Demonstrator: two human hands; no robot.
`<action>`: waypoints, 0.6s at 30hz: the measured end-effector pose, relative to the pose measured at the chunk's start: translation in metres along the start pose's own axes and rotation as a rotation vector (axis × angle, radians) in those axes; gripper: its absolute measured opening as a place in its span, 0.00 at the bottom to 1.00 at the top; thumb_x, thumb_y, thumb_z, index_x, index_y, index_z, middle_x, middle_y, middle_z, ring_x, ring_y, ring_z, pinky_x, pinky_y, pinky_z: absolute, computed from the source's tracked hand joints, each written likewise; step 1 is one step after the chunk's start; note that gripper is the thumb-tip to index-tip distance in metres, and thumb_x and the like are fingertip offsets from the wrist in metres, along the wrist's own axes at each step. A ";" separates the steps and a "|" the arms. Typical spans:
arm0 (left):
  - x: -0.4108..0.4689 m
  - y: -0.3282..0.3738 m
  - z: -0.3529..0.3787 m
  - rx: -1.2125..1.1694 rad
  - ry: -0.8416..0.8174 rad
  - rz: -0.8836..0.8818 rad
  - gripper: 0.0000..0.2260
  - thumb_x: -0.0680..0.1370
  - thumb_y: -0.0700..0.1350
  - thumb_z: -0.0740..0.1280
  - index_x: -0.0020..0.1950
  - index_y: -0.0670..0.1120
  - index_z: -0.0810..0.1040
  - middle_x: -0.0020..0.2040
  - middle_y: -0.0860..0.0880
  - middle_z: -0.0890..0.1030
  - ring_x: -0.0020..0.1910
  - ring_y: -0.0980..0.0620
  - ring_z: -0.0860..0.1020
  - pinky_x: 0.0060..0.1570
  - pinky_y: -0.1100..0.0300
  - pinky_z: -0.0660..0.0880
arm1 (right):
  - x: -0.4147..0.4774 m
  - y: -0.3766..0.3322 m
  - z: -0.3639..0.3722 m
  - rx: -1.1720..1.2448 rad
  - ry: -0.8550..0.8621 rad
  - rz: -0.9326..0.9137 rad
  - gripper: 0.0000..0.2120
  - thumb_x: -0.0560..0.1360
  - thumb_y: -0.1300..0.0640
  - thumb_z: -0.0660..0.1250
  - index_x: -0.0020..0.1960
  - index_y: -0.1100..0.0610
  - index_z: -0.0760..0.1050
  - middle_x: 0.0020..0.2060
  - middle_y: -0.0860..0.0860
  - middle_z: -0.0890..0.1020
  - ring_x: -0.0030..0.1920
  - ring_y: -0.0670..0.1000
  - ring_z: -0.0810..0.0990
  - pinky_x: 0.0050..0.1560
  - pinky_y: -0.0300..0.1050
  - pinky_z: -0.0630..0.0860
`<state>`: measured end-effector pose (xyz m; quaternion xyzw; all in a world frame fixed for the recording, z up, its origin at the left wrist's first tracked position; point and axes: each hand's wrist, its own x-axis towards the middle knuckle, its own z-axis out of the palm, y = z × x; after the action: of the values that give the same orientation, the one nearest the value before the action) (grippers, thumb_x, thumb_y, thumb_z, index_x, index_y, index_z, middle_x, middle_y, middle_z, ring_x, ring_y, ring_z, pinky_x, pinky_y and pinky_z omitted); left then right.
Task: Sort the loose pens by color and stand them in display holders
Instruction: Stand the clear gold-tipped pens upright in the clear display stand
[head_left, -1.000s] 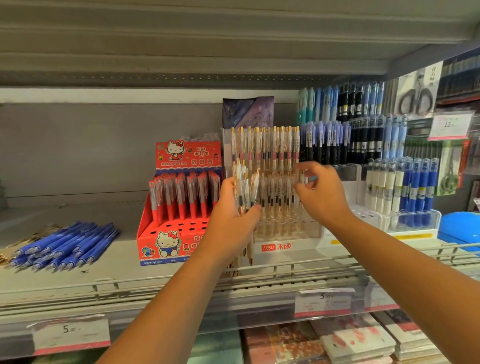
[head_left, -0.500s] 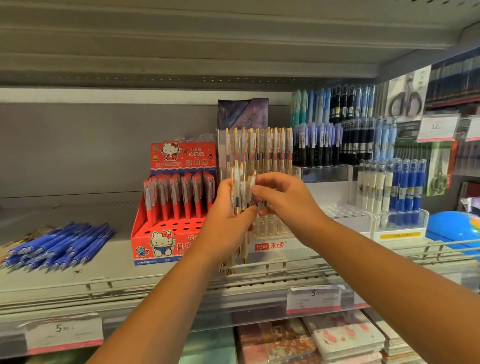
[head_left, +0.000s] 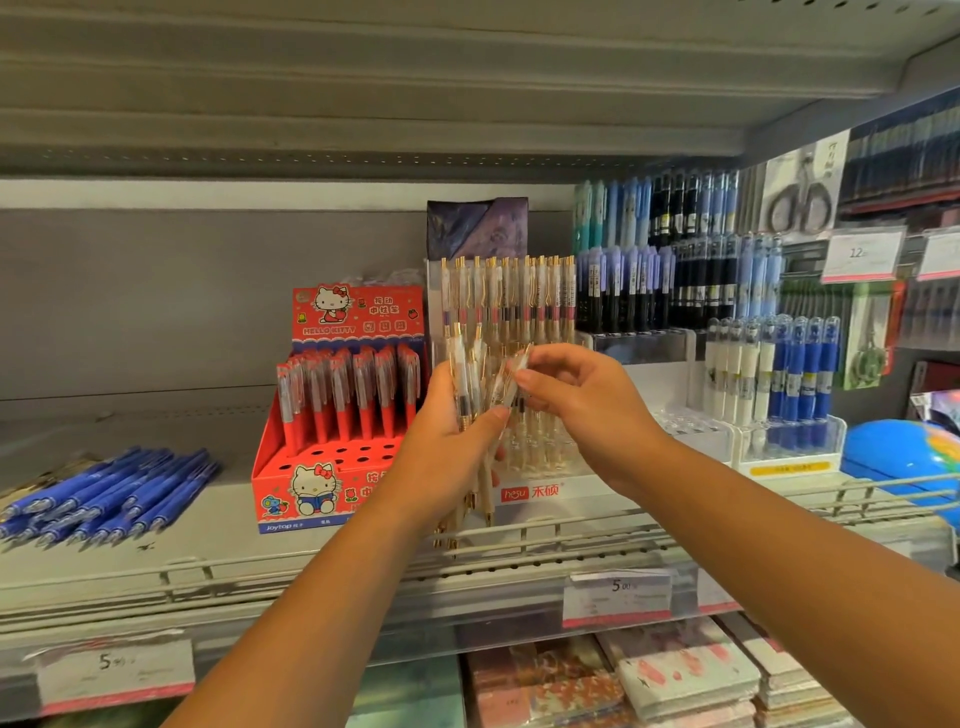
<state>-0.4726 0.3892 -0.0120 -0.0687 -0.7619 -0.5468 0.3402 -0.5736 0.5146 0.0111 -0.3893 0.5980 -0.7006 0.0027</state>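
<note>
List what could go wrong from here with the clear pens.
1. The right hand pinches one pen out of the bundle that the left hand grips. Pulling it may drag neighbours loose, and they could fall past the wire rail.
2. The bundle's tips hang below the left hand, close to that rail, and may snag on it.
3. Both hands cover the clear holder, hiding its free holes. A blind insert may knock the standing pens.

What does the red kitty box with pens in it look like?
The red kitty box looks like printed cardboard, with a cartoon cat on its front and tall back card. Red pens with clear caps stand upright in its back rows; the front holes are empty. It sits on the grey shelf, right of the loose blue pens.
</note>
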 end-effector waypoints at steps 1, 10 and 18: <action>0.000 0.000 0.000 -0.018 0.016 -0.005 0.18 0.81 0.42 0.65 0.58 0.68 0.70 0.47 0.59 0.83 0.39 0.56 0.81 0.37 0.63 0.78 | 0.001 0.000 -0.002 0.021 0.005 0.002 0.06 0.75 0.62 0.71 0.52 0.58 0.81 0.47 0.51 0.86 0.50 0.49 0.84 0.51 0.42 0.81; 0.006 -0.005 -0.002 0.029 0.191 0.008 0.19 0.80 0.39 0.64 0.64 0.60 0.68 0.50 0.52 0.81 0.41 0.57 0.82 0.37 0.63 0.80 | 0.007 -0.002 -0.013 0.287 0.097 0.004 0.09 0.76 0.65 0.69 0.55 0.65 0.75 0.43 0.58 0.85 0.45 0.57 0.86 0.44 0.46 0.83; 0.008 -0.005 -0.001 0.055 0.151 0.004 0.23 0.81 0.39 0.63 0.51 0.71 0.69 0.40 0.62 0.80 0.36 0.59 0.79 0.35 0.54 0.82 | 0.036 0.000 -0.043 -0.074 0.437 -0.230 0.08 0.77 0.60 0.70 0.54 0.53 0.76 0.45 0.50 0.81 0.44 0.50 0.84 0.36 0.42 0.83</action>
<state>-0.4806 0.3845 -0.0114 -0.0195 -0.7489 -0.5284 0.3995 -0.6223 0.5339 0.0316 -0.2942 0.5615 -0.7412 -0.2208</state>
